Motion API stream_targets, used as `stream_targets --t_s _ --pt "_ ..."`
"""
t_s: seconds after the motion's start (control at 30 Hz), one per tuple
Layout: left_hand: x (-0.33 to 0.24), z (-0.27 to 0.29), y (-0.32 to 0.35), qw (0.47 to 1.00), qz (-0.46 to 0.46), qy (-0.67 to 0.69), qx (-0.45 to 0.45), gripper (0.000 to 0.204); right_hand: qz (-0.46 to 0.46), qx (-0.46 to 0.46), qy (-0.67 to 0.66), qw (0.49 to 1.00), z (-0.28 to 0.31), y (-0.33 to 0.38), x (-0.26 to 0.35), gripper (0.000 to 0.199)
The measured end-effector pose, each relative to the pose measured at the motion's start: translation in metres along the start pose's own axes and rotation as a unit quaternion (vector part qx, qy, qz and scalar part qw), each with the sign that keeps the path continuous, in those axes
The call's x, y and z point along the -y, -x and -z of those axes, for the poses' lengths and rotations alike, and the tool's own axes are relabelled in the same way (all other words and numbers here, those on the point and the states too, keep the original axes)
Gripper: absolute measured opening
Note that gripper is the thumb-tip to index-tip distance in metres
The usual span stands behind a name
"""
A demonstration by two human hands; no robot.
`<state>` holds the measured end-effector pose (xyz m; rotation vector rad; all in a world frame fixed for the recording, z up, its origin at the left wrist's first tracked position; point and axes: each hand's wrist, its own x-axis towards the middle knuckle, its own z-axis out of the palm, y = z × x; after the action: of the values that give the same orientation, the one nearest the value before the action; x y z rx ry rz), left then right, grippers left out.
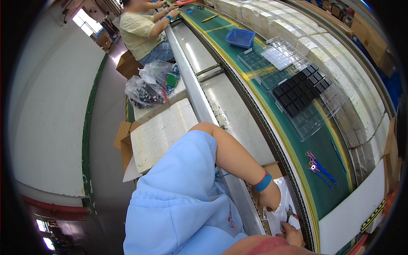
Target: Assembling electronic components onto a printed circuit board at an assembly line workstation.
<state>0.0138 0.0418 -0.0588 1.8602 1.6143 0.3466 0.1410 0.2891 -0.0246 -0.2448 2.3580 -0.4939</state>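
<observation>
My left hand [270,199], with a blue band at its wrist, reaches down over a clear plastic bag [282,187] in a cardboard box beside the conveyor. Its fingers curl downward, and what they hold is hidden. Close by, lower in the view, is my right hand [292,234], its fingers bent at the bag's near part; I cannot make out what is in them. Between the hands and the conveyor edge lies a small dark tool [290,212] that looks like pliers. On the green belt [297,146] to the right rest several blue and pink wires with ring ends [316,168].
Clear trays [250,63] and a tray of black square pieces [299,89] lie on the belt, a blue bin [240,38] beyond. White foam blocks [340,63] line the far side. Bagged parts [146,91] stand at left. A co-worker [142,32] sits farther up the line.
</observation>
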Motion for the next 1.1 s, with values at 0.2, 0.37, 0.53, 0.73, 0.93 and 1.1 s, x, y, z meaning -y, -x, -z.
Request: stream_targets --t_s 0.2,0.37,0.53,0.73,0.93,1.1 --pt "-0.004 0.006 0.003 1.000 -0.003 0.008 -0.009 0.025 0.011 -0.016 0.006 1.000 0.000 0.002 0.007 0.054" --pt "-0.002 0.006 -0.005 0.999 0.000 -0.033 0.028 0.022 -0.003 -0.020 -0.002 1.000 0.007 0.004 0.019 0.052" --pt "-0.001 0.007 -0.007 0.999 -0.008 -0.039 0.027 0.023 -0.004 -0.022 -0.020 1.000 0.008 0.002 0.019 0.052" --pt "0.000 0.009 -0.010 0.994 0.002 -0.055 0.092 0.028 0.000 -0.017 -0.020 1.000 0.011 0.004 0.024 0.048" --pt "-0.003 0.014 -0.008 0.994 -0.001 -0.067 0.091 0.027 0.021 -0.026 -0.019 0.999 0.009 0.005 0.018 0.048" --pt "-0.005 0.006 0.003 0.999 0.009 -0.033 0.007 0.020 0.043 -0.058 -0.013 0.997 0.013 0.006 0.032 0.045"
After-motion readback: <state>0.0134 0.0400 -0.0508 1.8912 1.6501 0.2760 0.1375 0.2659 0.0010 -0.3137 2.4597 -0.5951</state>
